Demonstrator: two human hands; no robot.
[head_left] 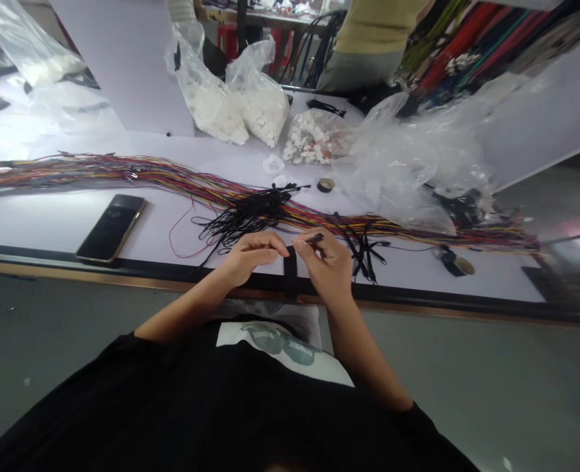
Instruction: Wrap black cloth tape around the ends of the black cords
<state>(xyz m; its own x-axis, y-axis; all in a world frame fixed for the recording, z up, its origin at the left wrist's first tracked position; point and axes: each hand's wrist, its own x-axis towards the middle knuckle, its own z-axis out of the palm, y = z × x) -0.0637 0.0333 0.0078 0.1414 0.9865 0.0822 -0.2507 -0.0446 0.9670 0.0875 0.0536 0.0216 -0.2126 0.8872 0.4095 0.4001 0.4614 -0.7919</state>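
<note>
My left hand [256,254] is closed in a pinch at the table's front edge, thumb and forefinger tips together. What lies between them, if anything, is too small to make out. Close beside it, my right hand [328,263] grips a small dark piece [314,238] that looks like a black cable end. A black strip [290,270] runs over the table edge between the two hands. Behind my left hand is a heap of thin black cables [250,213]. Several bundled black cables [365,252] lie right of my right hand.
A long bundle of coloured wires [172,172] crosses the table. A phone [113,228] lies at left. Tape rolls [325,185] and bags of white parts [260,108] sit behind. A clear plastic bag [413,164] covers the right side. Another person [373,39] stands across.
</note>
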